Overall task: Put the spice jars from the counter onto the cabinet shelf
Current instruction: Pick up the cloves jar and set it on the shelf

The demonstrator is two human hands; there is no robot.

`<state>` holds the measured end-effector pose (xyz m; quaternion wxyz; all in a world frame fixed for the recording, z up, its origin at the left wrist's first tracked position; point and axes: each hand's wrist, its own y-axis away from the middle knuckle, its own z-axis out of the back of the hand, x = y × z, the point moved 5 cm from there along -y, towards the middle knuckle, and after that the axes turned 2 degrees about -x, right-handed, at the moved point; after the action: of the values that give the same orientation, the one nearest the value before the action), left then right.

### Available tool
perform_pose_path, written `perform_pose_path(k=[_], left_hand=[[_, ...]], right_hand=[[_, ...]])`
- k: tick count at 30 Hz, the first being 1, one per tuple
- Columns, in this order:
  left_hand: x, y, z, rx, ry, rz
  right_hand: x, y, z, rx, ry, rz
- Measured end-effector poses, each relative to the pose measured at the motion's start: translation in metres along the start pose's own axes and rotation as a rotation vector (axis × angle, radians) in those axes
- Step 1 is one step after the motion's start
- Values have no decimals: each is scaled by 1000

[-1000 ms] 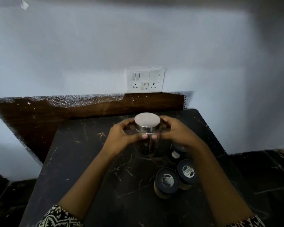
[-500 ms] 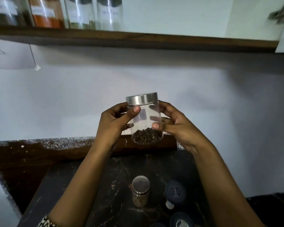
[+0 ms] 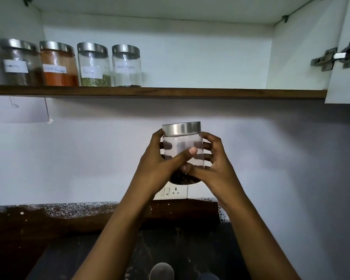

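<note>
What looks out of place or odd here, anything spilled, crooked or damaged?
Nothing looks spilled or broken. The held jar is upright, lid on, gripped by the left hand and right hand. The shelf jars stand upright in a row. Only oddity: the backsplash's top edge looks rough and speckled white, perhaps chipped or splattered.

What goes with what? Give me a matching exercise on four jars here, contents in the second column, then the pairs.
1. held jar
2. Black Pepper jar
3. second jar from the left
4. jar left of Black Pepper

a. orange-red powder
b. green flakes at the bottom
c. dark bits at the bottom, both hands around it
d. nearly empty, on the shelf

Pairs: 1-c, 2-d, 3-a, 4-b
</note>
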<state>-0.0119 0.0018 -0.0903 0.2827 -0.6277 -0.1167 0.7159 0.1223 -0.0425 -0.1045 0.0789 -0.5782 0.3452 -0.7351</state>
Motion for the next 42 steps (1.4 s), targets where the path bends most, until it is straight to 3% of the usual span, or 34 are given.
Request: perform_pose_path(k=[7, 13, 18, 22, 24, 29, 32, 37, 42], left_hand=[[-1, -8, -18, 159, 304, 101], [-11, -1, -51, 60, 241, 18], [-10, -7, -57, 90, 277, 23], [-4, -11, -65, 195, 518, 134], [-2, -8, -73, 190, 560, 174], [-6, 0, -85, 92, 406, 92], [-5, -2, -90, 125, 532, 151], [-4, -2, -97, 200, 690, 226], [-12, 6, -103, 89, 558, 156]], right_hand=[[-4, -3, 28, 273, -192, -160], [1, -7, 46, 82, 0, -44], [4, -4, 64, 144, -8, -59], [1, -5, 75, 215, -160, -112], [2, -4, 77, 183, -152, -115], [6, 4, 79, 25, 20, -12], [10, 4, 85, 35, 29, 0], [9, 2, 98, 153, -149, -104], [13, 3, 106, 26, -103, -53]])
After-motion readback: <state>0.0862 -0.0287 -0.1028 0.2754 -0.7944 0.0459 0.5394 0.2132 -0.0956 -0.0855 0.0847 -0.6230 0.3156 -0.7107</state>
